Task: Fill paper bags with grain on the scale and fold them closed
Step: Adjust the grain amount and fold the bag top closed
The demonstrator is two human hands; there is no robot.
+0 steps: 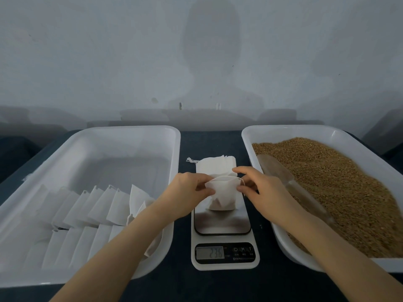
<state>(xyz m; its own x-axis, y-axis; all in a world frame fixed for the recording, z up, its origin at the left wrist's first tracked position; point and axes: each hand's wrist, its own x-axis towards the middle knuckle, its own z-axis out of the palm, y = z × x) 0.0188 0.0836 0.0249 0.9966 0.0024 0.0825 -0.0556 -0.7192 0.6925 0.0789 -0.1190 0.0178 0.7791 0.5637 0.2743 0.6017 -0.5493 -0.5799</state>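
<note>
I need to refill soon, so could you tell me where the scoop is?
The clear plastic scoop lies in the white tray of brown grain, along its left edge, right of the scale.

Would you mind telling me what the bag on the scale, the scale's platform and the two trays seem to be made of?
The bag looks like thin white paper or filter-type fabric: it creases softly and a dark fill shows through. The scale's platform appears to be brushed steel, grey with blurred reflections. The left tray and the right tray look like glossy white moulded plastic, with rounded rims.
</note>
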